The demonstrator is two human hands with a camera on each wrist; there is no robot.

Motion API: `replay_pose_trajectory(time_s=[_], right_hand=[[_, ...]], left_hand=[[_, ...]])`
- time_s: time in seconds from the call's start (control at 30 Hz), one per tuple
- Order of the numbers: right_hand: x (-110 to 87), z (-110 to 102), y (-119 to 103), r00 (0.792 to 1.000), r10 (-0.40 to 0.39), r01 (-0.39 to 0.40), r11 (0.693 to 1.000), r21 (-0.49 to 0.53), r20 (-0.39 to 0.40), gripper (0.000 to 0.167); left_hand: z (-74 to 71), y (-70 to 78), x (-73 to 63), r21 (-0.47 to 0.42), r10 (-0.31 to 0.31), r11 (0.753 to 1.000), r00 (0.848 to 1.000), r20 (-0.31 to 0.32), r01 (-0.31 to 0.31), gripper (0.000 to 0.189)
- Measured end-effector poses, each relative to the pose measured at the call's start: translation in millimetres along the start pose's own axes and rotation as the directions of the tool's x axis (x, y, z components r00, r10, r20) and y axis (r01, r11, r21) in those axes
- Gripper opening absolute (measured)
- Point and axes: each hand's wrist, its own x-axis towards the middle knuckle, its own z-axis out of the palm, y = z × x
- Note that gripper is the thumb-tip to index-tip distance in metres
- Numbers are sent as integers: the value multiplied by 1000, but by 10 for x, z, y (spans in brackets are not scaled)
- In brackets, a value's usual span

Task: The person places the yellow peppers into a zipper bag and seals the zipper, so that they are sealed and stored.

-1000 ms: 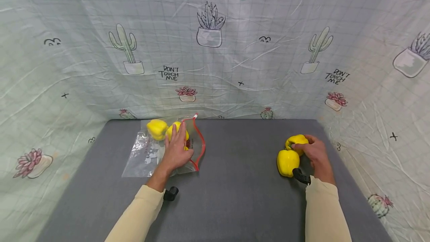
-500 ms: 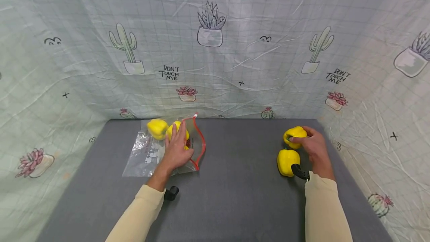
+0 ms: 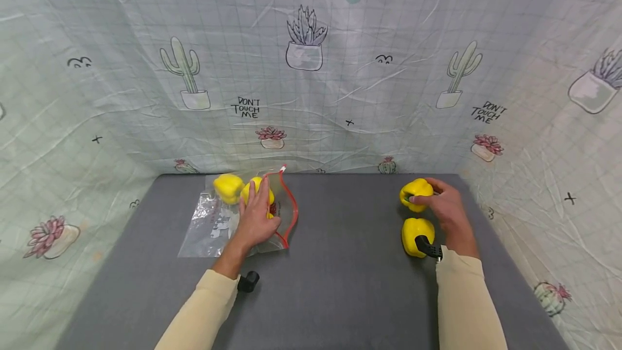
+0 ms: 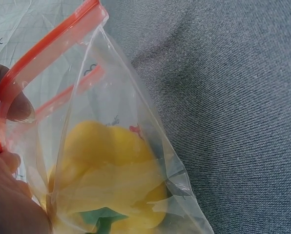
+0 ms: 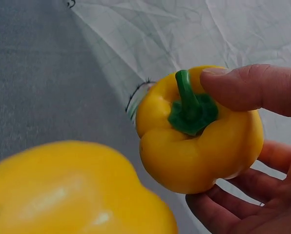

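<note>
In the head view, my left hand [image 3: 256,222] lies over the clear zip bag [image 3: 201,237] at the table's left, fingers stretched across its near side. The left wrist view shows its thumb and fingers pinching the bag's red-edged mouth [image 4: 48,44], which gapes toward the right. Several yellow bell peppers [image 3: 228,187] are in the bag; one [image 4: 111,170] shows its green stem through the plastic. My right hand [image 3: 449,209] grips another bell pepper [image 5: 199,151] by its side, thumb beside the green stem. Below it, a second loose yellow pepper [image 3: 415,234] sits on the table.
The grey table [image 3: 340,263] runs back to a hanging cloth [image 3: 350,91] printed with cacti, which also walls in both sides. Black wrist cameras [image 3: 249,282] stick out at both wrists, the right one overlapping the loose pepper in the head view.
My right hand has moved its pepper up and left in the head view, away from the other loose pepper it overlapped. My left hand and the bag have stayed in place.
</note>
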Motion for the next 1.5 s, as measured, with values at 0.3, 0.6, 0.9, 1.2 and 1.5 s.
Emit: replay_pose_trajectory(time_s=[0.3, 0.6, 0.9, 1.2, 1.5], right_hand=[[-41, 111, -95, 999, -2, 2, 1000, -9, 46, 92], [-53, 268, -113, 994, -35, 34, 999, 15, 104, 92], [-75, 460, -174, 990, -70, 71, 998, -2, 126, 89], [-98, 714, -267, 980, -106, 110, 994, -13, 171, 85], [-41, 958, -254, 960, -179, 185, 983, -7, 217, 83]], left_hand=[[13, 0, -5, -11, 13, 1000, 1000, -14, -13, 102], [33, -18, -15, -18, 12, 1000, 1000, -8, -12, 102], [11, -15, -5, -10, 9, 1000, 1000, 0, -9, 101], [7, -25, -8, -23, 3, 1000, 1000, 5, -3, 103], [5, -37, 9, -29, 8, 1000, 1000, 0, -8, 101]])
